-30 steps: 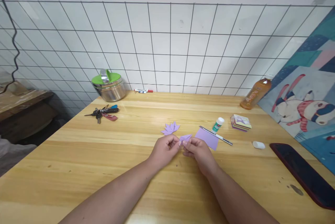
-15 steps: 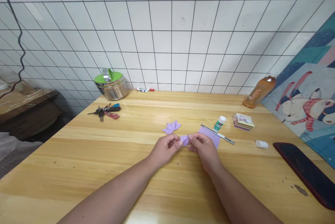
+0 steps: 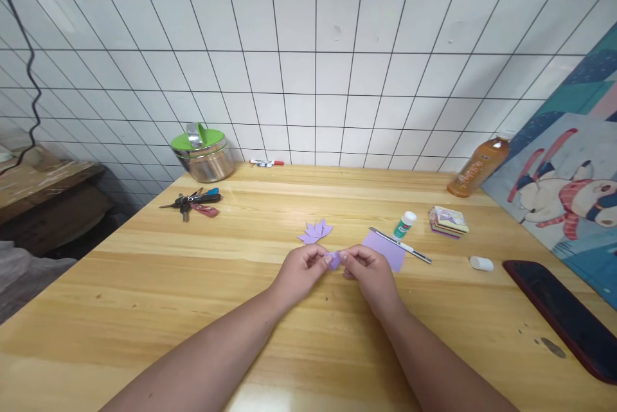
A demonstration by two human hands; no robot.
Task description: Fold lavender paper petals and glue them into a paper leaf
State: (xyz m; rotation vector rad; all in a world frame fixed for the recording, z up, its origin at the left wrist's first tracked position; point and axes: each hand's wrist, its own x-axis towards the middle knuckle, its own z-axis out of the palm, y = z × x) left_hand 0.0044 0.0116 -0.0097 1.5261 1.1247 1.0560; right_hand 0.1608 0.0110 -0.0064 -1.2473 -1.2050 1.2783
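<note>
My left hand (image 3: 301, 272) and my right hand (image 3: 369, 274) meet over the middle of the wooden table (image 3: 144, 283), both pinching a small folded piece of purple paper (image 3: 336, 259) between thumbs and fingertips. Most of that piece is hidden by my fingers. Just beyond my hands lies a finished cluster of folded purple paper points (image 3: 315, 232). A flat purple sheet (image 3: 385, 249) lies right of my right hand, with a craft knife (image 3: 400, 245) resting across its far edge.
A glue stick (image 3: 404, 225) and its white cap (image 3: 481, 263) lie to the right, with a coloured paper stack (image 3: 448, 222), an orange bottle (image 3: 477, 167) and a dark phone (image 3: 563, 317). Keys (image 3: 193, 202), a green-lidded steel pot (image 3: 202, 153) and a marker (image 3: 266, 162) are at the back left.
My fingers have closed tighter on the small purple piece, so less of it shows. The view has shifted slightly; the things on the table stay put.
</note>
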